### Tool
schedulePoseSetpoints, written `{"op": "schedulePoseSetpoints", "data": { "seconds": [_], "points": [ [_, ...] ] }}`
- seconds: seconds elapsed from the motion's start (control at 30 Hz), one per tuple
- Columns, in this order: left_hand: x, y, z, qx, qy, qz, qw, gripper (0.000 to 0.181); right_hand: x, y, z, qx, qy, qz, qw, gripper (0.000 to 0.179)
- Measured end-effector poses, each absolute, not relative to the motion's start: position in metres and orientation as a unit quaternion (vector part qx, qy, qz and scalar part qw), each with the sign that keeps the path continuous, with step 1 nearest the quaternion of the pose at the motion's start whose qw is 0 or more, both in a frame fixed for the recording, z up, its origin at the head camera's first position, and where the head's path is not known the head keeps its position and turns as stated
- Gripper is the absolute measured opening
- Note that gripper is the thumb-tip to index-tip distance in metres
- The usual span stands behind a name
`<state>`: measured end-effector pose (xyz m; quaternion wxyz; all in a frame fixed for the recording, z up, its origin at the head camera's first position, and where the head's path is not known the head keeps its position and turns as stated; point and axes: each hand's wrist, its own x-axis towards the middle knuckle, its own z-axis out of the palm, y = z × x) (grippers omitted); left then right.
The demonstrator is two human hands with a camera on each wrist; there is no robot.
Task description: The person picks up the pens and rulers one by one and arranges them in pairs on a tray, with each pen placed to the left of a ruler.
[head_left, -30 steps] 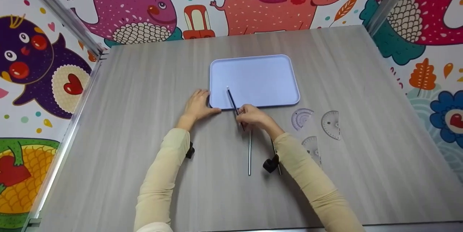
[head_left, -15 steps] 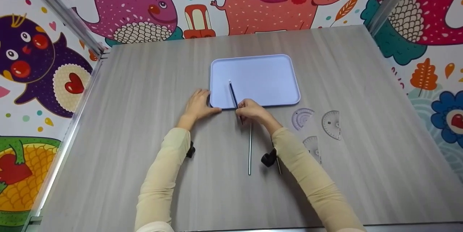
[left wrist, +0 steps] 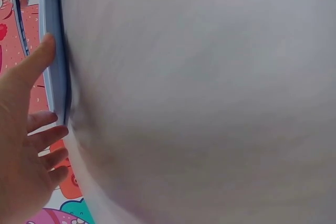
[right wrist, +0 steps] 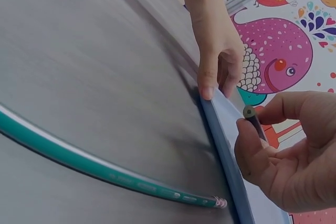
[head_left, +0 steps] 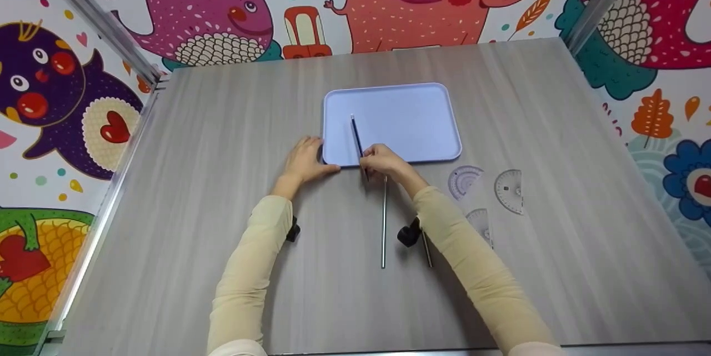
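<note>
A dark pencil (head_left: 356, 133) is pinched between the thumb and fingers of my right hand (head_left: 384, 160). It slants over the front left part of the pale blue tray (head_left: 411, 123), its far tip above the tray floor. In the right wrist view the near end of that pencil (right wrist: 254, 119) shows flat and unsharpened. My left hand (head_left: 303, 161) rests against the tray's front left corner, thumb along the front edge and fingers at the left side. Its fingers look fairly straight and relaxed in the left wrist view. Just in front of the tray lies a green pencil (right wrist: 105, 169).
Three clear protractors lie on the table right of my right forearm: a purplish one (head_left: 464, 181), a half-round one (head_left: 507, 191) and another (head_left: 480, 224) partly behind the sleeve. A thin pencil-like stick (head_left: 427, 249) shows under the right wrist. Cartoon-printed walls border the table.
My right hand has moved a little forward, carrying the pencil farther over the tray. My left hand and the tray have stayed in place.
</note>
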<state>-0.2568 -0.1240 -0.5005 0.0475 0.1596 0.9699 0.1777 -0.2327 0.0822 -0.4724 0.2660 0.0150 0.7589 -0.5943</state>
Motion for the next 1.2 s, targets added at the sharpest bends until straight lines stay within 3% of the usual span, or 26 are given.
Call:
{"op": "schedulePoseSetpoints", "data": {
  "seconds": [0.23, 0.53, 0.87, 1.2],
  "points": [
    [-0.257, -0.126, -0.5, 0.153, 0.968, 0.19, 0.053, 0.081, -0.241, 0.081, -0.477, 0.031, 0.735, -0.623, 0.266, 0.01],
    [-0.258, -0.128, -0.501, 0.149, 0.966, 0.205, 0.045, 0.082, -0.251, 0.073, -0.484, 0.062, 0.737, -0.627, 0.242, 0.031],
    [-0.257, -0.126, -0.502, 0.154, 0.964, 0.216, 0.032, 0.079, -0.265, 0.069, -0.485, 0.073, 0.742, -0.625, 0.232, 0.041],
    [-0.259, -0.125, -0.499, 0.152, 0.965, 0.21, 0.041, 0.081, -0.273, 0.068, -0.486, 0.073, 0.753, -0.616, 0.22, 0.038]
  ]
}}
